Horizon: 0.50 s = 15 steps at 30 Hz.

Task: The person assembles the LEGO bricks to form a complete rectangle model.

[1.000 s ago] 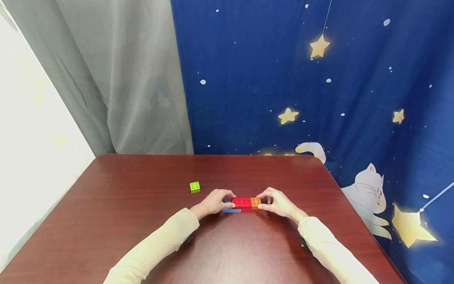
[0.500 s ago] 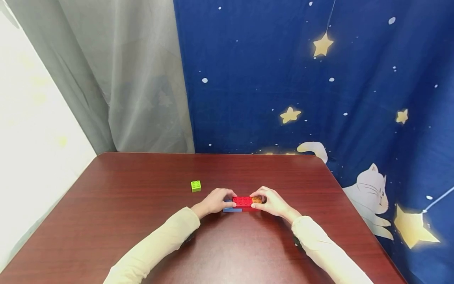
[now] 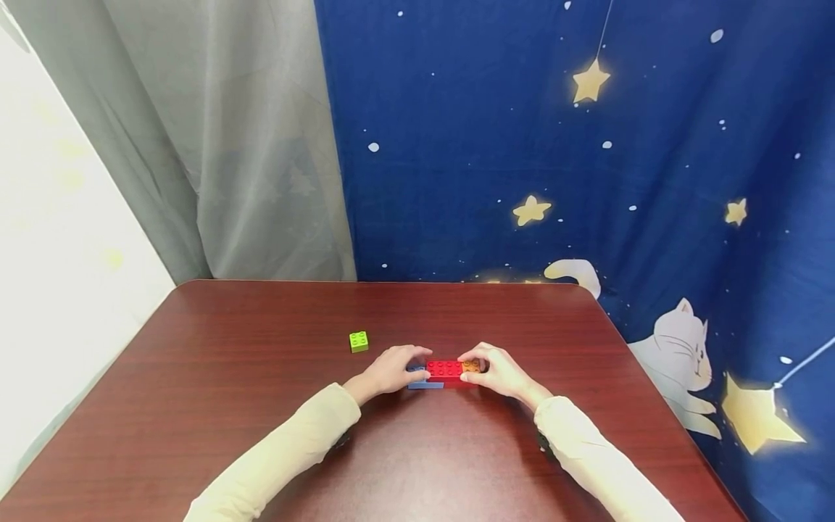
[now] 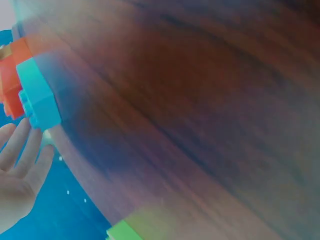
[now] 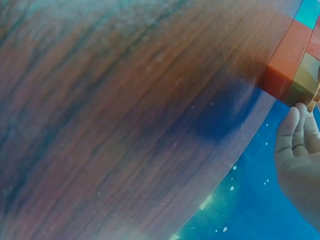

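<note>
A low build of toy bricks lies on the table between the hands. Its bottom layer is a blue brick [image 3: 425, 386] on the left and a red brick [image 3: 455, 385] on the right. Above them sit an upper red brick [image 3: 445, 368] and, at the right end, an orange brick [image 3: 470, 365]. My left hand [image 3: 390, 371] stands loosely about the build's left end; in the left wrist view its straight fingers reach the blue brick [image 4: 42, 100]. My right hand [image 3: 501, 373] pinches the build where the upper red and orange bricks meet, thumb in front, index finger behind.
A lime green brick [image 3: 358, 342] sits alone on the brown table [image 3: 261, 348], left of and behind the build. Beyond the far table edge hang a grey curtain [image 3: 267, 145] and a blue star-patterned curtain [image 3: 457, 145].
My right hand has shifted left from the orange brick's outer end to its joint with the upper red brick. My left hand has loosened and drawn slightly left, its index finger lifting off.
</note>
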Each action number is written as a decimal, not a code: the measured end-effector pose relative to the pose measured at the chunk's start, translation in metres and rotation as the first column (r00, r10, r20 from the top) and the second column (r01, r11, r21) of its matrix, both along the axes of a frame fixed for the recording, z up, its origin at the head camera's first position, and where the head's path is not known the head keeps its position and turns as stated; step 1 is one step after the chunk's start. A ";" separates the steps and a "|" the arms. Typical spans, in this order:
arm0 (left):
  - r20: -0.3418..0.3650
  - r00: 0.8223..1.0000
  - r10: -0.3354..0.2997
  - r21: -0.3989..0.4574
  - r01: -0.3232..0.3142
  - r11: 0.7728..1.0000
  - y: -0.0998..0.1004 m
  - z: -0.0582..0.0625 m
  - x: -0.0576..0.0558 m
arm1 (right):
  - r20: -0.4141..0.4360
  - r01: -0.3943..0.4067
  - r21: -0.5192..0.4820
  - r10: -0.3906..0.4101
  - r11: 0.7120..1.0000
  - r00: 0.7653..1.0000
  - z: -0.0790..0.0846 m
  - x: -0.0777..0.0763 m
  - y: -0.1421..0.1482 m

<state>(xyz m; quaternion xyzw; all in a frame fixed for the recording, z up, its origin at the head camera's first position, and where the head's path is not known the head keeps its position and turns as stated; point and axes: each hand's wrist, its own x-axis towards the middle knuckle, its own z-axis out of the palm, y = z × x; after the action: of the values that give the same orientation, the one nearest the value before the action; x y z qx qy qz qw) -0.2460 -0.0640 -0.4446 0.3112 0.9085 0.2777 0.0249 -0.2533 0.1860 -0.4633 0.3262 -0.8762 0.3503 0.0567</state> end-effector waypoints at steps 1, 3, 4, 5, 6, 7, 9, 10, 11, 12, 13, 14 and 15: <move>-0.005 1.000 0.002 0.010 -0.002 1.000 -0.003 0.001 0.000 | 0.002 0.003 0.002 -0.003 1.000 1.000 0.000 0.000 0.000; -0.013 1.000 0.008 0.036 -0.007 0.999 -0.009 0.004 -0.002 | 0.009 0.011 0.010 -0.011 1.000 1.000 -0.001 -0.001 0.000; -0.018 1.000 0.010 0.050 -0.009 0.999 -0.013 0.006 -0.003 | 0.011 0.014 0.014 -0.014 1.000 1.000 -0.001 -0.002 0.001; -0.024 1.000 0.012 0.065 -0.011 0.998 -0.017 0.007 -0.004 | 0.015 0.017 0.016 -0.017 1.000 1.000 -0.001 -0.002 0.000; -0.030 0.999 0.014 0.077 -0.011 0.997 -0.022 0.008 -0.006 | 0.017 0.016 0.016 -0.017 1.000 1.000 -0.001 -0.002 0.000; -0.031 0.999 0.016 0.091 -0.014 0.996 -0.026 0.009 -0.007 | 0.015 0.011 0.012 -0.011 1.000 1.000 -0.001 -0.002 0.000; -0.024 0.999 0.026 0.111 -0.024 0.993 -0.036 0.009 -0.011 | 0.013 0.006 0.009 -0.006 1.000 1.000 -0.001 -0.002 0.000; -0.027 0.999 0.032 0.120 -0.028 0.992 -0.040 0.010 -0.013 | 0.013 0.005 0.009 -0.005 1.000 1.000 -0.001 -0.002 0.000; -0.033 0.999 0.040 0.128 -0.035 0.991 -0.045 0.010 -0.015 | 0.016 0.005 0.010 -0.005 1.000 1.000 0.000 -0.002 0.000; -0.034 0.998 0.051 0.135 -0.047 0.990 -0.049 0.010 -0.017 | 0.020 0.006 0.014 -0.007 1.000 1.000 0.000 -0.002 0.000; -0.042 0.997 0.064 0.141 -0.057 0.988 -0.054 0.011 -0.019 | 0.024 0.007 0.017 -0.008 1.000 1.000 0.000 -0.002 0.000; -0.049 0.995 0.082 0.146 -0.074 0.986 -0.059 0.011 -0.021 | 0.030 0.013 0.023 -0.014 1.000 0.999 0.000 -0.002 0.000; -0.053 0.993 0.103 0.153 -0.094 0.984 -0.063 0.012 -0.023 | 0.036 0.015 0.024 -0.016 1.000 0.999 0.000 -0.002 0.001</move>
<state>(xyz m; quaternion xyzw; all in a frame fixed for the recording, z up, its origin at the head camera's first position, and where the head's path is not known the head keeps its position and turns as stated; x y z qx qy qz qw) -0.2695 -0.1271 -0.4330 0.2752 0.8997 0.3366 -0.0402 -0.2548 0.1866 -0.4633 0.3136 -0.8837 0.3452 0.0398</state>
